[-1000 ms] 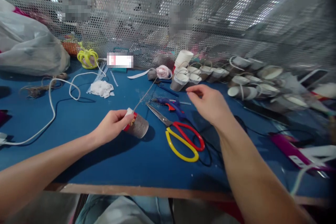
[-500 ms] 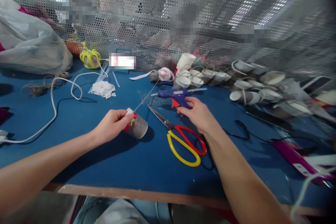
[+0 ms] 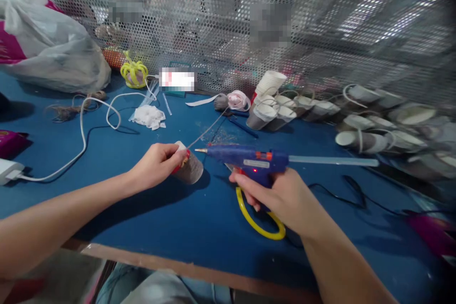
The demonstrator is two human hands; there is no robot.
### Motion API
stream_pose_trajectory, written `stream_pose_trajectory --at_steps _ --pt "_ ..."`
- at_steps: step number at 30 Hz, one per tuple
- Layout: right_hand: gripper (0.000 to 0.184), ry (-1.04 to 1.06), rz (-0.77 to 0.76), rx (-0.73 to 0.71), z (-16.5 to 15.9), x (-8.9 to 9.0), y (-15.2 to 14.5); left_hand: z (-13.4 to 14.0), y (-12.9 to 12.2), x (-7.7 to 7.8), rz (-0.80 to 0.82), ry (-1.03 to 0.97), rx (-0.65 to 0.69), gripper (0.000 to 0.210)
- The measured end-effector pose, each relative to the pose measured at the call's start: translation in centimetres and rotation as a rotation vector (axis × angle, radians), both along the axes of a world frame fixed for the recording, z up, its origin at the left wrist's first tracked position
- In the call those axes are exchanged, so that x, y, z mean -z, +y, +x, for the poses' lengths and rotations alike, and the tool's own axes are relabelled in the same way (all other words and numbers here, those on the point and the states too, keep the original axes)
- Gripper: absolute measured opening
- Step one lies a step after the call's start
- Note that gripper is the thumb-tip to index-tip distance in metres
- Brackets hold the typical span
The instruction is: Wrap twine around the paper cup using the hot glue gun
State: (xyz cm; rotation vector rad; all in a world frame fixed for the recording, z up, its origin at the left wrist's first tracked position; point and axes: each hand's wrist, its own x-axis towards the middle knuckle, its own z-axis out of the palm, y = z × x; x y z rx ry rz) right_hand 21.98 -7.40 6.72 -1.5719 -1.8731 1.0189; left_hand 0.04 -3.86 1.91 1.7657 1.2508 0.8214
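Note:
My left hand (image 3: 156, 165) is closed around a small paper cup (image 3: 192, 170), tilted over the blue table, its side partly wrapped in grey cord with some red showing. From the cup a taut grey cord (image 3: 208, 128) runs back to a grey ball of yarn (image 3: 221, 102). My right hand (image 3: 274, 194) grips a blue hot glue gun (image 3: 245, 156), its fingers at the orange-red trigger. The nozzle points left, close to the cup but apart from it. A clear glue stick (image 3: 331, 160) sticks out behind. Below that hand, yellow-handled scissors (image 3: 261, 228) lie partly hidden.
Several wrapped cups with cord handles (image 3: 374, 140) crowd the back right. A pink ribbon roll (image 3: 238, 99), white scraps (image 3: 149, 116) and a white cable (image 3: 83, 128) lie on the table. A plastic bag (image 3: 60, 47) stands back left, before a perforated metal screen (image 3: 213, 23).
My right hand has brought the glue gun nearer and lower, now level and over the scissors. My left hand still holds the cup in nearly the same spot. The view has shifted slightly.

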Motion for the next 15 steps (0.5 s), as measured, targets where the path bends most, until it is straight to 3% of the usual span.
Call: stream_pose_trajectory --at_steps 9,15 --pt "0.034 -0.303 0.163 -0.021 -0.7 0.4 -0.6 0.3 -0.1 -0.2 0.021 0.024 0.010 0.037" --pt "0.022 -0.413 0.418 -0.090 -0.6 1.2 -0.6 0.3 0.0 0.0 0.005 0.019 0.016 0.038"
